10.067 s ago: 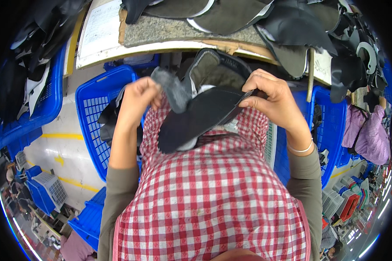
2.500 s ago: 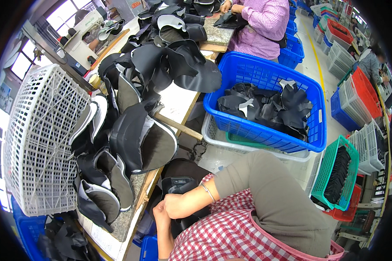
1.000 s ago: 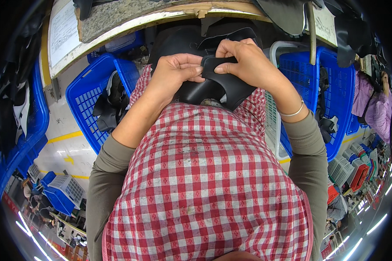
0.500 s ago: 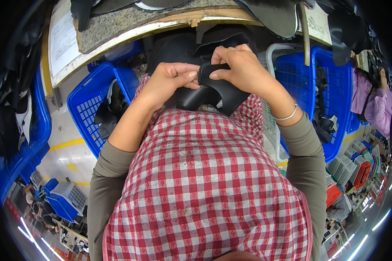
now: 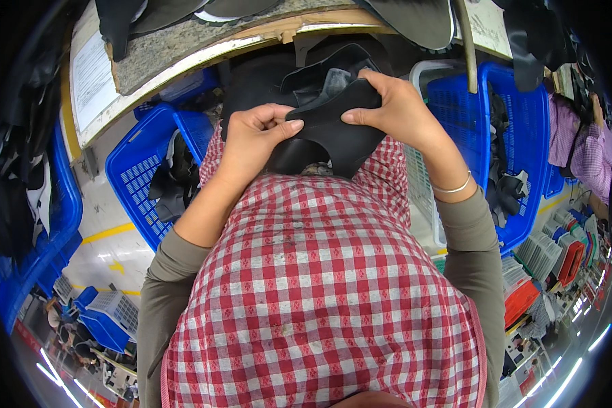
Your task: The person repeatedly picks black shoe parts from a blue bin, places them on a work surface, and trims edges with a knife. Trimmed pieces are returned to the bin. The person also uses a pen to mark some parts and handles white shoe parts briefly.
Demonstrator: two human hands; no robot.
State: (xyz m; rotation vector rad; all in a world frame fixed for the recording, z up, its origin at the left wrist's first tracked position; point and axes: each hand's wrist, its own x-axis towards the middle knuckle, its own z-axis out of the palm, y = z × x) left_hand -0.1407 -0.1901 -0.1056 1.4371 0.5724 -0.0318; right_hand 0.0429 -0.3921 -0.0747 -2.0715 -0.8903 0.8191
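Observation:
Between my two hands is a black leather-like cut piece (image 5: 326, 126), held above my lap with a curved cutout along its lower edge. My left hand (image 5: 257, 136) pinches its left edge between thumb and fingers. On the right side, my right hand (image 5: 401, 112) grips the piece, thumb on the front and fingers behind the upper edge. A translucent greyish patch (image 5: 336, 81) shows behind the piece's upper edge. More black material (image 5: 258, 85) lies beneath and beyond it over my knees. The checked red-and-white apron (image 5: 306, 272) covers my lap.
A worktable (image 5: 204, 54) with black pieces on it crosses the far side. Blue baskets (image 5: 139, 160) holding dark pieces stand at my left, and another blue basket (image 5: 523, 170) at my right. A metal rod (image 5: 466, 47) hangs by the table edge. Another person's checked sleeve (image 5: 588, 160) shows far right.
The black piece has been spread out flatter from its folded state. My right hand has moved slightly right, away from the left, and the pale patch behind has come into view.

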